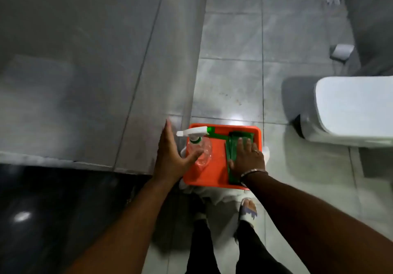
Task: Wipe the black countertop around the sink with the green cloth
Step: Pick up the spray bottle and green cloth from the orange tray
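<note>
The folded green cloth [232, 146] lies in the right half of an orange tray [219, 165] in front of me. My right hand [247, 159] rests flat on the cloth, fingers spread, covering its middle. My left hand [170, 154] is open at the tray's left edge, thumb reaching toward a clear spray bottle [203, 150] with a white trigger head. The black countertop [53, 210] fills the lower left corner; no sink is in view.
A grey tiled wall [85, 72] rises to the left above the countertop. A white toilet [350, 108] stands at the right on the grey tiled floor [231, 40]. My legs and a sandalled foot [247, 208] are below the tray.
</note>
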The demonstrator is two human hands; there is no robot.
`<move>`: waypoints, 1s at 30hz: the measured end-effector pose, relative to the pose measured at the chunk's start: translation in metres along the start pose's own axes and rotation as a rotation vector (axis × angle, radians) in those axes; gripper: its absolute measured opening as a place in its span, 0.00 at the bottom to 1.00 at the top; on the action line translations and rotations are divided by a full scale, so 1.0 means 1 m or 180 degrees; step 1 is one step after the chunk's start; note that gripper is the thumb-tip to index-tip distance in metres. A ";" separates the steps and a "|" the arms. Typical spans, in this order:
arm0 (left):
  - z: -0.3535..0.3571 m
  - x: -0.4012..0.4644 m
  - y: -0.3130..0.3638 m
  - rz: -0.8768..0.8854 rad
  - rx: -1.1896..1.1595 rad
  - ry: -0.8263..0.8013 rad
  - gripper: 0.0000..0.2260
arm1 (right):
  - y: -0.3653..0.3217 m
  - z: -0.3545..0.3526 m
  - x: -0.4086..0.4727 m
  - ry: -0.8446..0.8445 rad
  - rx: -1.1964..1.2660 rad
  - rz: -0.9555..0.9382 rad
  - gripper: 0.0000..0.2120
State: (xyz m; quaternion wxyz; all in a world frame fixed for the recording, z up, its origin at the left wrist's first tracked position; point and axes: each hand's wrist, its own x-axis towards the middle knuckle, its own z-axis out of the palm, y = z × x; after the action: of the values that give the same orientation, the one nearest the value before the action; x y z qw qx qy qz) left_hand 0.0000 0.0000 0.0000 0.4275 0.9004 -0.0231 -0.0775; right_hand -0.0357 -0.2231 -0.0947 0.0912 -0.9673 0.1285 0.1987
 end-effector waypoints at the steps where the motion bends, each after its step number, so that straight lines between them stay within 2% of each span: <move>1: 0.008 0.005 -0.007 -0.0175 -0.0345 -0.0054 0.53 | -0.001 0.010 0.009 -0.0246 0.0208 0.0255 0.41; 4: 0.024 0.022 -0.019 -0.0081 -0.0828 -0.0213 0.44 | 0.000 0.037 0.036 -0.0476 0.0654 0.0800 0.39; 8: 0.037 0.050 -0.013 0.0342 -0.1232 -0.0316 0.30 | -0.005 0.060 0.054 -0.0265 0.1193 0.1567 0.35; 12: 0.042 0.062 -0.011 0.0515 -0.1318 -0.0700 0.34 | -0.014 0.062 0.068 -0.0014 0.1428 0.2530 0.28; 14: 0.041 0.066 -0.009 0.0683 -0.1226 -0.0905 0.34 | -0.008 0.065 0.078 -0.0020 0.1528 0.2772 0.24; 17: 0.040 0.073 0.002 0.1163 -0.0925 -0.0911 0.29 | 0.007 0.068 0.086 -0.0327 0.1762 0.2343 0.17; 19: 0.041 0.077 0.011 0.1369 -0.0982 -0.0791 0.23 | 0.017 0.058 0.085 -0.0555 0.2320 0.1863 0.18; 21: 0.042 0.077 0.022 0.1334 -0.1205 -0.0657 0.19 | 0.024 0.040 0.079 -0.0593 0.3086 0.1584 0.17; 24: 0.035 0.078 0.050 0.1157 -0.1412 -0.0596 0.19 | 0.028 -0.008 0.061 -0.0161 0.4299 0.1449 0.08; 26: 0.028 0.079 0.067 0.0975 -0.1539 -0.0635 0.15 | 0.033 -0.050 0.052 0.0171 0.5068 0.1280 0.05; 30: 0.009 0.085 0.103 0.0759 -0.1798 -0.0764 0.13 | 0.042 -0.157 0.038 0.0408 0.5908 0.0671 0.06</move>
State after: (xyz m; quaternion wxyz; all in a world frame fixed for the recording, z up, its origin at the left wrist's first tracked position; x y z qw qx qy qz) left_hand 0.0847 -0.0818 0.0641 0.6606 0.7217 -0.1562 -0.1358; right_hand 0.0428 -0.3068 0.0267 0.8011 -0.5000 0.3276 -0.0298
